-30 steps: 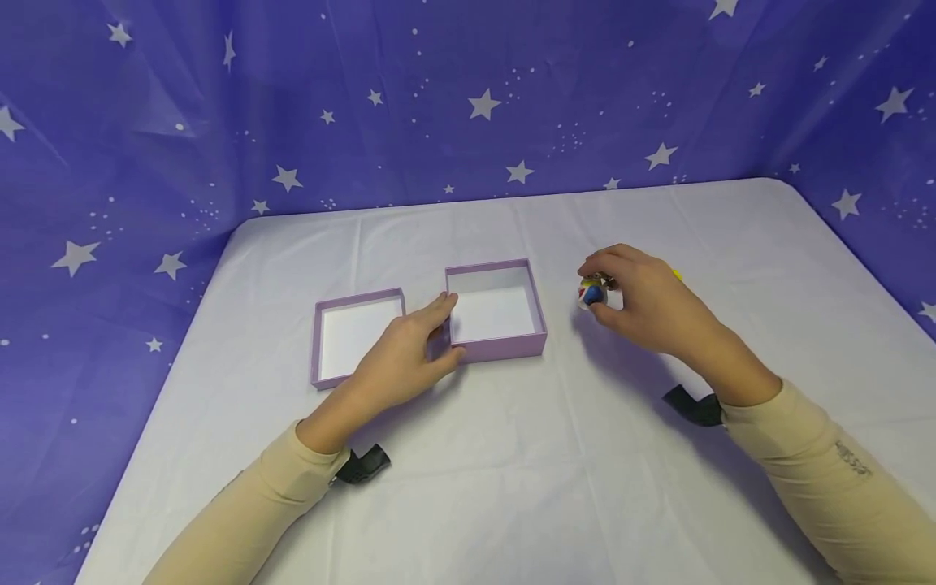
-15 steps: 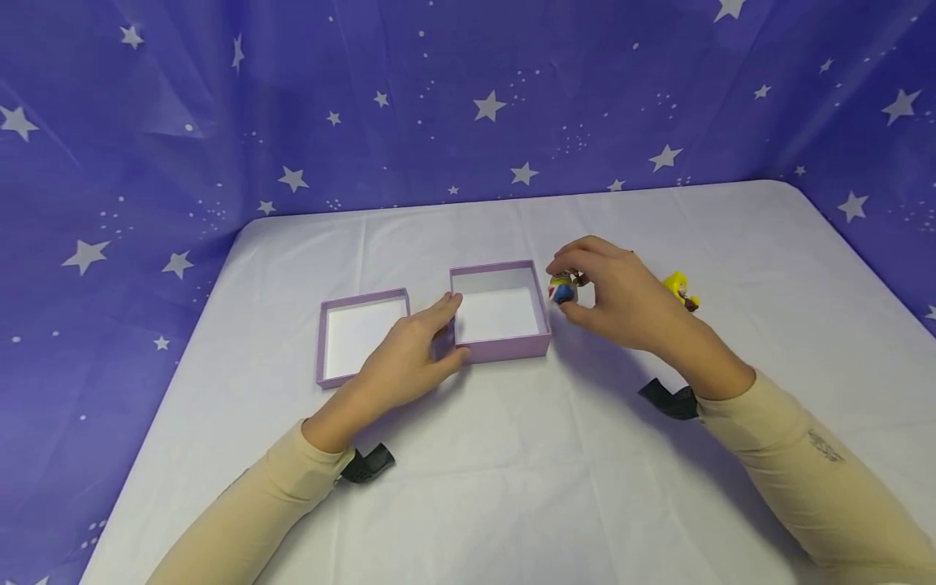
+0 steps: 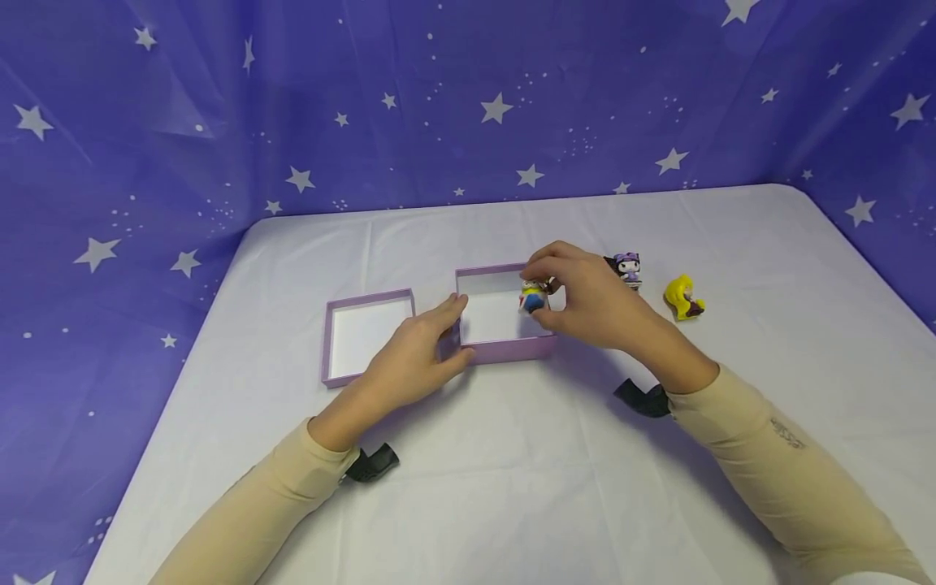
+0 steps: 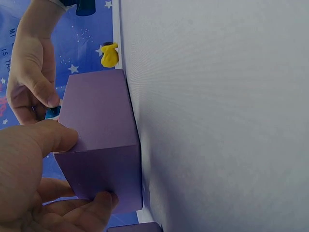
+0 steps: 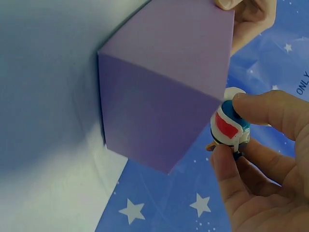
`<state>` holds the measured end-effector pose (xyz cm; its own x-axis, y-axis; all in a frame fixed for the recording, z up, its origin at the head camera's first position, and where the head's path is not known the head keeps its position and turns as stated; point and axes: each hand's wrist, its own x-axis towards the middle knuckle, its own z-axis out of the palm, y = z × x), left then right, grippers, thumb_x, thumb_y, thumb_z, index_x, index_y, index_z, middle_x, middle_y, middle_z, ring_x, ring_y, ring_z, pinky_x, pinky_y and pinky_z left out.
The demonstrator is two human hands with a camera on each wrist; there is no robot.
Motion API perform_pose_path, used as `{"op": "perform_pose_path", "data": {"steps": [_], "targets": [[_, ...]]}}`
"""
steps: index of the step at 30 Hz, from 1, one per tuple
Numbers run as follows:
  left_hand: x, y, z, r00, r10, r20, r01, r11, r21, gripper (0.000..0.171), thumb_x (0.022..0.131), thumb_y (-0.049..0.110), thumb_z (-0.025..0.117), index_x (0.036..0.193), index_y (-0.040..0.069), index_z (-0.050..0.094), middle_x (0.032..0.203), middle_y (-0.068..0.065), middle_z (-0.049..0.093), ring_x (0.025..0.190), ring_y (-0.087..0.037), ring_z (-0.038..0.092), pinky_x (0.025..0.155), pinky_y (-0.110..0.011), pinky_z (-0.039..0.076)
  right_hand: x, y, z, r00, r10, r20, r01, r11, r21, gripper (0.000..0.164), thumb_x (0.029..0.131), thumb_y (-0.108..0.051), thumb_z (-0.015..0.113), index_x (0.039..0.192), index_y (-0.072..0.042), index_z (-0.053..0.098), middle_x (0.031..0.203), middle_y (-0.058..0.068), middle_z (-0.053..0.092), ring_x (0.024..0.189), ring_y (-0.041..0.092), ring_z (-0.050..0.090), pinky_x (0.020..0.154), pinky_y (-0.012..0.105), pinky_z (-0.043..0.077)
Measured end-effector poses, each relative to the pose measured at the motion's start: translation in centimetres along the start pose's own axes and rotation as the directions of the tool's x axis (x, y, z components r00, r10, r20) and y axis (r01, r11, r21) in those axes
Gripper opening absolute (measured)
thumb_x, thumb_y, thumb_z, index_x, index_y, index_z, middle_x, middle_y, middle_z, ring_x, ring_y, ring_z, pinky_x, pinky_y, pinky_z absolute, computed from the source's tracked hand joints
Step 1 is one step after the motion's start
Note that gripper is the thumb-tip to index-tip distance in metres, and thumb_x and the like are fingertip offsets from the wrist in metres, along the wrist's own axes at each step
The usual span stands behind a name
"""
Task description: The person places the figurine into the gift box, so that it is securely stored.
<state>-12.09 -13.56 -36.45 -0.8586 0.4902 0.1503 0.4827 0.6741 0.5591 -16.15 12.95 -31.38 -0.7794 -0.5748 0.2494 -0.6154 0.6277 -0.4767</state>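
Observation:
Between thumb and fingertips my right hand [image 3: 588, 302] pinches a small toy figurine [image 3: 534, 299], yellow, blue and white. A red patch on the figurine [image 5: 226, 126] shows in the right wrist view. It hangs over the right part of an open-topped purple box [image 3: 512, 351] with a white inside. At the box's near left corner, my left hand [image 3: 411, 357] grips the walls. The left wrist view has the thumb on the front wall of the box [image 4: 99, 113] and curled fingers against its side.
A shallower purple tray or lid [image 3: 327, 345] lies to the left of the box, partly behind my left hand. On the right stand a figurine with black and purple headwear [image 3: 628, 268] and a yellow-haired figurine [image 3: 682, 296]. A starry purple cloth [image 3: 409, 154] hangs behind the white-covered table [image 3: 468, 487].
My right hand has carried the figurine leftward, from the table right of the box to over the box. The two other figurines have come into sight. My left hand stays at the corner.

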Motion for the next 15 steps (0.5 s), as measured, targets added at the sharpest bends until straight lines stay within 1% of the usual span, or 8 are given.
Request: {"op": "perform_pose_path", "data": {"steps": [5, 7, 12, 15], "targets": [[0.0, 0.1, 0.0, 1.0, 0.005, -0.002, -0.005, 1.0, -0.008, 0.072, 0.091, 0.031, 0.068, 0.148, 0.0, 0.037, 0.149, -0.02, 0.038, 0.135, -0.024, 0.04, 0.11, -0.035, 0.034, 0.7, -0.1, 0.8, 1.0, -0.014, 0.028, 0.013, 0.999, 0.036, 0.039, 0.077, -0.009, 0.079, 0.113, -0.001, 0.068, 0.119, 0.004, 0.06, 0.091, 0.016, 0.06, 0.079, 0.035, 0.052], [-0.1, 0.1, 0.0, 1.0, 0.006, -0.004, -0.006, 1.0, -0.005, 0.072, 0.091, 0.031, 0.069, 0.148, 0.0, 0.037, 0.149, -0.02, 0.038, 0.135, -0.024, 0.04, 0.109, -0.035, 0.034, 1.0, -0.2, 1.1, 0.999, -0.027, 0.042, 0.026, 0.999, 0.039, 0.039, 0.077, -0.009, 0.079, 0.113, -0.001, 0.069, 0.12, 0.005, 0.061, 0.097, 0.019, 0.061, 0.085, 0.037, 0.051], [0.0, 0.1, -0.1, 1.0, 0.008, -0.005, -0.008, 1.0, 0.002, 0.072, 0.091, 0.03, 0.069, 0.148, -0.001, 0.037, 0.149, -0.021, 0.038, 0.135, -0.025, 0.04, 0.109, -0.035, 0.035, 1.8, -0.4, 1.8, 0.994, -0.041, 0.102, 0.039, 0.999, 0.029, 0.04, 0.078, -0.011, 0.08, 0.115, -0.004, 0.069, 0.122, 0.005, 0.062, 0.114, 0.022, 0.057, 0.098, 0.039, 0.046], [0.0, 0.1, -0.1, 1.0, 0.01, -0.004, -0.01, 1.0, 0.001, 0.072, 0.091, 0.03, 0.069, 0.148, -0.001, 0.037, 0.149, -0.021, 0.038, 0.135, -0.026, 0.04, 0.109, -0.036, 0.034, 2.2, -0.4, 2.3, 0.988, -0.041, 0.146, 0.036, 0.999, 0.035, 0.041, 0.077, -0.011, 0.081, 0.116, -0.003, 0.069, 0.121, 0.005, 0.062, 0.113, 0.022, 0.057, 0.097, 0.038, 0.046]]}}
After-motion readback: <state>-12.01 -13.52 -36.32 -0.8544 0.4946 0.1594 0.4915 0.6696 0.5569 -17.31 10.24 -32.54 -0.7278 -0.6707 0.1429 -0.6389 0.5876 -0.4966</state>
